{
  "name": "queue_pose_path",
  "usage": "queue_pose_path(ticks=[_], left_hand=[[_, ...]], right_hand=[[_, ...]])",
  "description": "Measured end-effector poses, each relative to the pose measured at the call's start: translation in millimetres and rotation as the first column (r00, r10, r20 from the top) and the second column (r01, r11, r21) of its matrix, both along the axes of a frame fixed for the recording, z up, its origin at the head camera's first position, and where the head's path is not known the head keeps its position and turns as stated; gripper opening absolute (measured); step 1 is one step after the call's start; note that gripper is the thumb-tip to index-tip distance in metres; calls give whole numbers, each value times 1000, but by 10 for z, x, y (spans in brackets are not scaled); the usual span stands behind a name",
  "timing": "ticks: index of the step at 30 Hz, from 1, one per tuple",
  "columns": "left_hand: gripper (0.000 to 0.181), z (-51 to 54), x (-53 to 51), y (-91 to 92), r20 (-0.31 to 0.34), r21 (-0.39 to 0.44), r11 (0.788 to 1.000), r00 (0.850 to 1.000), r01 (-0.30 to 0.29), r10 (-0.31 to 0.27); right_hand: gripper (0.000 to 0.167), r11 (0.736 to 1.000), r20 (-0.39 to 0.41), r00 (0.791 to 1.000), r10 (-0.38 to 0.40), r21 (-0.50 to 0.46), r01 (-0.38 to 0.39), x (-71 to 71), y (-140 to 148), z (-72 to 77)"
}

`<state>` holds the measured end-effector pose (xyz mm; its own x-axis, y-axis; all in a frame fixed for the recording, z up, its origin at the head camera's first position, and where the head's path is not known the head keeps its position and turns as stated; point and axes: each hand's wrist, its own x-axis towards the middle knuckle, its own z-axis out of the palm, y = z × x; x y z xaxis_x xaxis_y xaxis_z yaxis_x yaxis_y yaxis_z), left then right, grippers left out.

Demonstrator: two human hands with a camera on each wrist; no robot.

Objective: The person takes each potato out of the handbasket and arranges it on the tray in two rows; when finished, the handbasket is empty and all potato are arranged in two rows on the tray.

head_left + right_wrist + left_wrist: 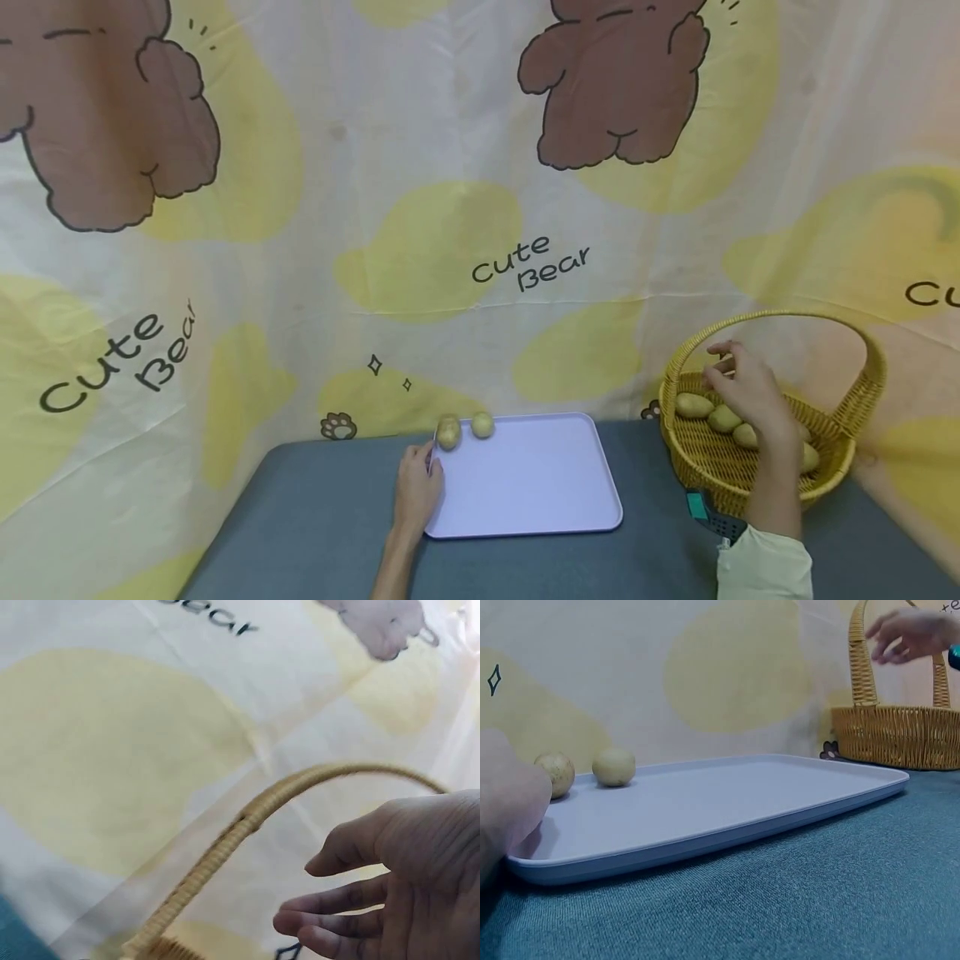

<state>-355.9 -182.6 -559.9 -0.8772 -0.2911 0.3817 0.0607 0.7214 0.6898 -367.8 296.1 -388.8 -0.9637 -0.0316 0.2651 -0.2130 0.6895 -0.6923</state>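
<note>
A pale lilac tray (525,479) lies on the table, and my left hand (417,492) grips its left rim, the thumb reaching over the edge. Small round potatoes (482,425) sit in the tray's far left corner; two of them overlap in the head view. My right hand (750,392) hovers over a yellow wicker basket (708,471), under its arched handle, with loosely bent fingers and nothing in them. Several potatoes (693,406) rest in the basket, some partly hidden by the right forearm. In the right wrist view the handle (202,874) rises beside the hand.
A dark grey-blue cloth (322,508) covers the table. Behind it hangs a curtain (450,350) printed with bears and yellow patches. The basket stands to the right of the tray, with a strip of tablecloth between them. A dark strap with a green part (697,505) is on the right wrist.
</note>
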Motion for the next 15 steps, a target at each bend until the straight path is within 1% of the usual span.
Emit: queue_pose_path(ticks=[2, 6, 8, 12, 15], left_hand=[[34, -8, 3, -5, -5, -6, 1000, 1000, 0, 0], [33, -21, 21, -6, -4, -5, 1000, 1000, 9, -9], [33, -22, 28, -5, -4, 0, 1000, 1000, 11, -11], [33, -27, 21, -4, -7, 8, 1000, 1000, 9, -9], [33, -24, 19, -1, 2, 14, 1000, 1000, 12, -12]], right_hand=[[53, 1000, 40, 999, 5, 26, -6, -85, 39, -113], [51, 994, 72, 997, 23, 104, -31, -236, 96, -334], [50, 991, 97, 995, 35, 126, -47, -306, 107, -433], [54, 987, 198, 980, 37, 148, -67, -397, 89, -579], [57, 983, 243, 969, 37, 164, -79, -421, 65, -647]])
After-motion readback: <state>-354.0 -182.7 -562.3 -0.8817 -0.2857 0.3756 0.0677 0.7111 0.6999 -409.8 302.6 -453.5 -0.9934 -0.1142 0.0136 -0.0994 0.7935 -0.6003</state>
